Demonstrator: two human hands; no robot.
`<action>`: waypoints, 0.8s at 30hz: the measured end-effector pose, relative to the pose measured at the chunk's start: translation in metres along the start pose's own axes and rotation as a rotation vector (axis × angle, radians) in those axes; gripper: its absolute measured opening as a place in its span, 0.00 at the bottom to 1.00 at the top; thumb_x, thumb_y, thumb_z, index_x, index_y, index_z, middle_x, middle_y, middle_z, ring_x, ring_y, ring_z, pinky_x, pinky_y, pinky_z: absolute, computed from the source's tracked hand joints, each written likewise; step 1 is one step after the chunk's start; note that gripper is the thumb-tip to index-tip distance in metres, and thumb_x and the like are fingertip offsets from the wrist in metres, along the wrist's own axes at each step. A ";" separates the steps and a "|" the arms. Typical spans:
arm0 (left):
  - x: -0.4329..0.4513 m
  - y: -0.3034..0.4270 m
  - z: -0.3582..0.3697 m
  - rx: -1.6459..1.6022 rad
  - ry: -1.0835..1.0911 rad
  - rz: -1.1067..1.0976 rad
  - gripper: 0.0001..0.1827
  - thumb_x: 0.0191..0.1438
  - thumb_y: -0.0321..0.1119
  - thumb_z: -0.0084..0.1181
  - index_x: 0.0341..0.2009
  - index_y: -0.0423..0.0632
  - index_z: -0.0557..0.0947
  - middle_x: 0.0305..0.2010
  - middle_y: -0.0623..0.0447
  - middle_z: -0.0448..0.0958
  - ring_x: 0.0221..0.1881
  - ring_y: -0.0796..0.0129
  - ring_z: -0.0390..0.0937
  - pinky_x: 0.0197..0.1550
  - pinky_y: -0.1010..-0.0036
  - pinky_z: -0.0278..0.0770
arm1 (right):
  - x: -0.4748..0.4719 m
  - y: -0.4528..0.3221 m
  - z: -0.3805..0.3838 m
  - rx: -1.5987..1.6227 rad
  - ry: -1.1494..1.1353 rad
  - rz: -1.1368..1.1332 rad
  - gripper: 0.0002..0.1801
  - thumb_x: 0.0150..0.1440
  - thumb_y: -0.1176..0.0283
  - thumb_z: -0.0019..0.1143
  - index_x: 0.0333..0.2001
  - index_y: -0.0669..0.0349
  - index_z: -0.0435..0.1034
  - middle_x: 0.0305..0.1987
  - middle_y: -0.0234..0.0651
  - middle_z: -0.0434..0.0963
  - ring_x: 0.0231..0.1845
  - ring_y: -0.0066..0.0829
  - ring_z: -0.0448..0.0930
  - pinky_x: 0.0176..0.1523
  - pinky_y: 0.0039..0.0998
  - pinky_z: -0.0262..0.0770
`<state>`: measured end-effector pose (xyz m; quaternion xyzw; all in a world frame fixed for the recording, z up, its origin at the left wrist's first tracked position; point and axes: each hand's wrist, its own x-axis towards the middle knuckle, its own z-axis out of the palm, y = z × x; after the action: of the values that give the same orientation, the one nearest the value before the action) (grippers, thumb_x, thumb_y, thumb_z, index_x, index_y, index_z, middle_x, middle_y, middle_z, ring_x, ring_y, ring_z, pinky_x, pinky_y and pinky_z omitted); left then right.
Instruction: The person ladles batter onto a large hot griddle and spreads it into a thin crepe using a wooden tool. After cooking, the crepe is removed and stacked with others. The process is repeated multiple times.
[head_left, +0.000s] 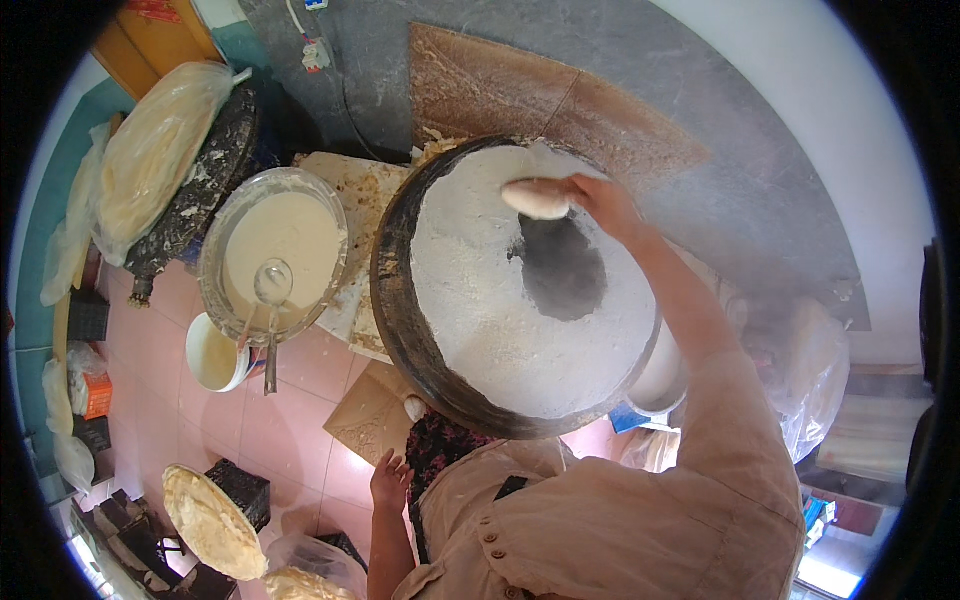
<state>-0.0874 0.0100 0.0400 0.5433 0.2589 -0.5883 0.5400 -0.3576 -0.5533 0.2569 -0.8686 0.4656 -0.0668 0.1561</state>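
Note:
A large round griddle (450, 375) with a dark rim lies before me, its surface coated with white batter except for a dark bare patch near the middle. My right hand (596, 196) grips a pale, rounded spreading tool (536, 198) over the far part of the batter, just above the bare patch; the tool's exact kind cannot be told. Down by my side hangs my left hand (391, 478), fingers apart and holding nothing. Left of the griddle, a wide basin (214, 247) holds pale batter (281, 225), with a metal ladle (271, 337) resting across its near edge.
Below the basin stands a white bucket (217, 352) on the pink tiled floor. Bagged flatbreads (169, 150) lie at upper left, and a round stack of flatbreads (214, 521) is at lower left. Another basin (664, 382) is partly hidden beside my right arm. Steam hangs at the right.

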 end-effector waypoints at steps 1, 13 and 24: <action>0.001 0.000 0.002 -0.001 -0.003 0.000 0.19 0.60 0.42 0.49 0.54 0.51 0.75 0.39 0.55 0.73 0.38 0.64 0.73 0.44 0.66 0.74 | -0.014 -0.005 -0.003 0.078 -0.022 -0.024 0.14 0.55 0.63 0.54 0.44 0.56 0.72 0.38 0.44 0.79 0.39 0.45 0.79 0.45 0.38 0.72; -0.009 -0.001 0.004 0.002 0.009 0.051 0.20 0.60 0.42 0.49 0.54 0.48 0.74 0.40 0.53 0.73 0.36 0.63 0.73 0.41 0.65 0.76 | -0.013 -0.027 0.012 0.113 0.076 -0.056 0.13 0.57 0.63 0.50 0.45 0.53 0.72 0.38 0.40 0.79 0.39 0.44 0.78 0.42 0.37 0.72; -0.004 -0.013 0.003 -0.013 -0.021 0.019 0.20 0.60 0.42 0.49 0.54 0.49 0.74 0.41 0.54 0.72 0.37 0.64 0.73 0.44 0.65 0.74 | -0.086 -0.032 -0.012 0.349 -0.248 0.233 0.16 0.62 0.62 0.42 0.47 0.55 0.74 0.48 0.35 0.78 0.50 0.34 0.77 0.54 0.30 0.68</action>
<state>-0.1006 0.0123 0.0407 0.5362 0.2517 -0.5871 0.5518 -0.3830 -0.4676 0.2814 -0.7705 0.5212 -0.0207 0.3665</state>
